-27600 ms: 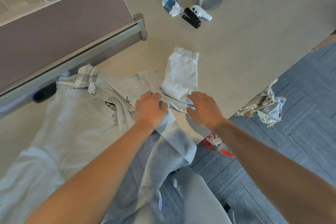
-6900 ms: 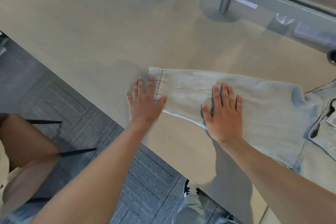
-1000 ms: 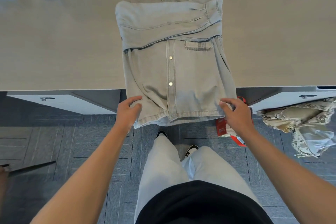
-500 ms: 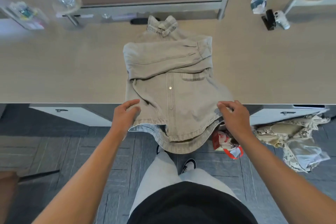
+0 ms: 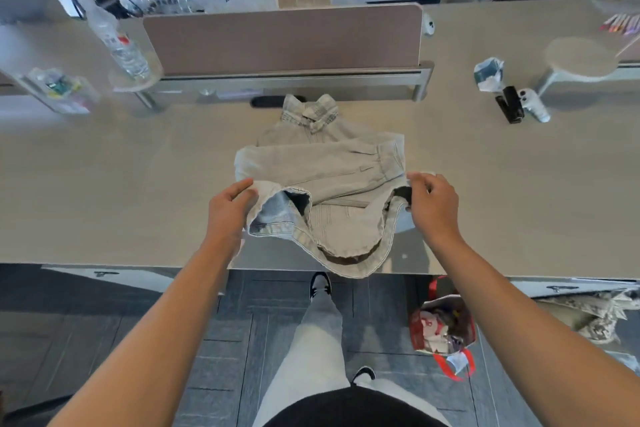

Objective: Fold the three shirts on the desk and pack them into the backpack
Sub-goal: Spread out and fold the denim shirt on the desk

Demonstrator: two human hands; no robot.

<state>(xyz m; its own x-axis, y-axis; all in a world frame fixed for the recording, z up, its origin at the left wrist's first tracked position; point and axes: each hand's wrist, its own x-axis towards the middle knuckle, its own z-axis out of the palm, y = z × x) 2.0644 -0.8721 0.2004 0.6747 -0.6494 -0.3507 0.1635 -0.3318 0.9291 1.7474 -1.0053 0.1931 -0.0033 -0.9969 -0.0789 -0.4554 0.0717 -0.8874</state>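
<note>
A pale denim shirt [image 5: 322,163] with a plaid collar lies on the beige desk [image 5: 104,184], sleeves folded across its chest. Its lower part is raised off the desk and sags between my hands. My left hand [image 5: 230,210] grips the hem's left corner. My right hand [image 5: 429,204] pinches the hem's right corner. A camouflage-patterned fabric item [image 5: 585,315] hangs below the desk edge at the right; I cannot tell whether it is a shirt or the backpack.
A brown divider panel [image 5: 280,38] stands behind the shirt. A plastic bottle [image 5: 117,42] is at back left; a black stapler [image 5: 509,109] and a crumpled packet [image 5: 488,73] at back right. A red bag [image 5: 443,326] sits on the floor by my legs.
Both hands have lifted the shirt's hem from the desk's front edge and carried it up and forward over the shirt's body. The view has tilted up.
</note>
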